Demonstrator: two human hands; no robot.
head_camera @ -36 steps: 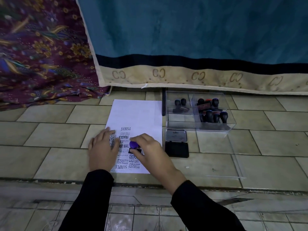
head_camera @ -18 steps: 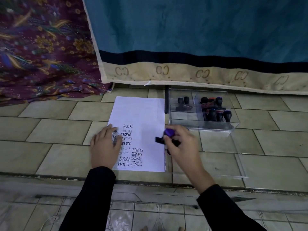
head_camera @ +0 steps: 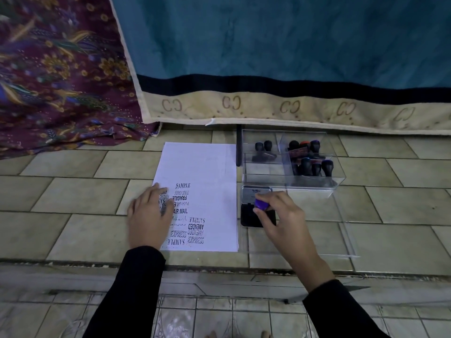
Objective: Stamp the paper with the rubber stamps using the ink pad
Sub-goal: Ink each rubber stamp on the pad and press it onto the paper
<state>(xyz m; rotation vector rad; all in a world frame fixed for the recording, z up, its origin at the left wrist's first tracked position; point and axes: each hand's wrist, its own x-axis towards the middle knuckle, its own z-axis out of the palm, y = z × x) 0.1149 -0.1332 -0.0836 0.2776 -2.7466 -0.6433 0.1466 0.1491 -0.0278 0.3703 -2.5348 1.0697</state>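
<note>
We see the left hand [head_camera: 148, 215] lying flat with its fingers spread on the left edge of the paper [head_camera: 207, 172], covering some of the prints there. The sheet lies on the tiled floor [head_camera: 73, 191], its lower edge close to the floor's near edge. Its lower half carries black prints, among them SAMPLE, FRAGILE, AIR MAIL, AMENDED and EXPRESS, some upside down to us. The upper half is bare.

Just to the right of the sheet is the ink pad [head_camera: 247, 217], with its hinged lid [head_camera: 256, 192] open toward the far side. The right hand [head_camera: 280, 215] pinches the purple-handled stamp [head_camera: 261, 204] in its fingertips and holds it upright over the black pad. The fingers hide the stamp's base, so we cannot tell whether it touches the ink.

Beyond the pad, toward the far edge of the floor, stands a clear box [head_camera: 263, 176]. It has two dark stamps [head_camera: 263, 150] in its left compartment and a cluster of stamps [head_camera: 310, 157] in its right. A clear flat cover [head_camera: 341, 235] lies on the tiles to the right of the hand. A black rod [head_camera: 238, 150] lies between the sheet and the box. A teal cloth [head_camera: 268, 45] and a floral cloth [head_camera: 61, 69] hang along the far edge.
</note>
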